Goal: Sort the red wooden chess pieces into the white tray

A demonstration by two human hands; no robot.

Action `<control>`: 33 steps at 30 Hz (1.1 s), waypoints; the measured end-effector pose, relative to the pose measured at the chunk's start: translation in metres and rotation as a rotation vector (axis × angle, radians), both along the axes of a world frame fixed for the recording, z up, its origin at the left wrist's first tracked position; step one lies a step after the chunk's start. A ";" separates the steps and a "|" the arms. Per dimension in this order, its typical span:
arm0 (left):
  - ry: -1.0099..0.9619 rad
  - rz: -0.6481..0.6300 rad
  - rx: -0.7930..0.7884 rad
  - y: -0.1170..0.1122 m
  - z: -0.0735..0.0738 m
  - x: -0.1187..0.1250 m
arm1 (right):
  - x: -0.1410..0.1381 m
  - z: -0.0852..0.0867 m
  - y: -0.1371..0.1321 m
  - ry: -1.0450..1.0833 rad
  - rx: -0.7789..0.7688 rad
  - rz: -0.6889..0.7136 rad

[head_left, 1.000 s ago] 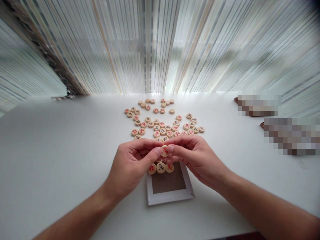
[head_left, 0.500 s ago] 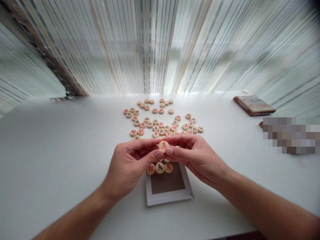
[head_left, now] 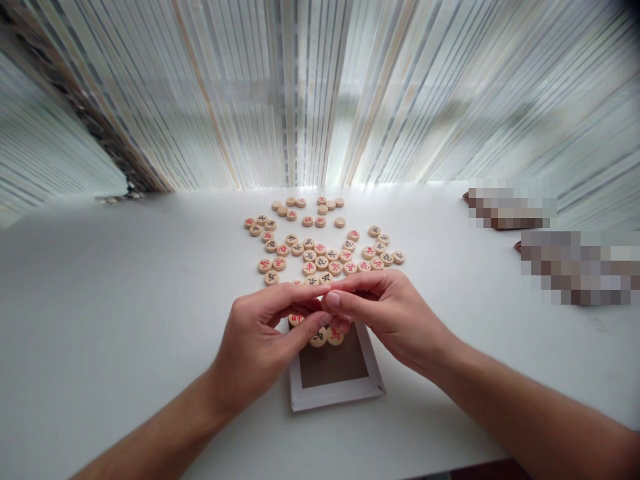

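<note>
My left hand (head_left: 270, 333) and my right hand (head_left: 385, 303) meet over a small open box (head_left: 337, 399) with white edges and a brown inside. Between their fingertips is a round wooden Chinese chess piece (head_left: 325, 305), nearly all hidden by fingers and thumbs. Both hands are closed at it, the right thumb pressing on its near side. Inside the box, under my hands, lie a piece with a black character (head_left: 317, 337), one with a red character (head_left: 335, 335) and another red-marked piece (head_left: 297, 319). The far part of the box is covered by my hands.
Many loose Chinese chess pieces (head_left: 320, 256) lie spread over the white table (head_left: 150, 300) beyond my hands, some face down. Two blurred-out flat objects (head_left: 575, 267) sit at the right. A striped string curtain (head_left: 310, 100) hangs behind the table's far edge.
The held piece showed its red character between both thumbs before; now its face is turned out of sight and fingers cover it. My hands stay in nearly the same place.
</note>
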State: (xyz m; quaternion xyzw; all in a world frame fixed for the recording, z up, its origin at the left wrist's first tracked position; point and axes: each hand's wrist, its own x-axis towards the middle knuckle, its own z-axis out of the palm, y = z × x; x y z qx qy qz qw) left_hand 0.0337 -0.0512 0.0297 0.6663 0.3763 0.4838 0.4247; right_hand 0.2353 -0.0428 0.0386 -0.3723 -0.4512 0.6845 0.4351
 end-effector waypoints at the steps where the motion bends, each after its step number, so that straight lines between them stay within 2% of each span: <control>1: 0.006 0.001 -0.012 0.000 0.000 0.000 | 0.000 0.001 0.000 0.006 -0.005 0.012; 7: -0.028 0.032 -0.098 -0.002 0.007 0.001 | 0.001 0.000 0.003 0.040 -0.058 0.026; 11: -0.036 0.060 -0.140 -0.001 0.009 0.003 | 0.002 0.000 0.004 0.074 -0.024 0.067; 18: -0.053 0.063 -0.127 -0.001 0.010 0.003 | 0.003 0.001 0.002 0.073 0.035 0.125; 27: 0.098 0.043 0.028 -0.002 0.004 -0.001 | 0.002 -0.002 0.002 0.008 -0.027 0.041; 33: 0.080 0.038 0.017 -0.002 0.006 0.000 | 0.003 0.000 0.002 -0.007 0.017 0.051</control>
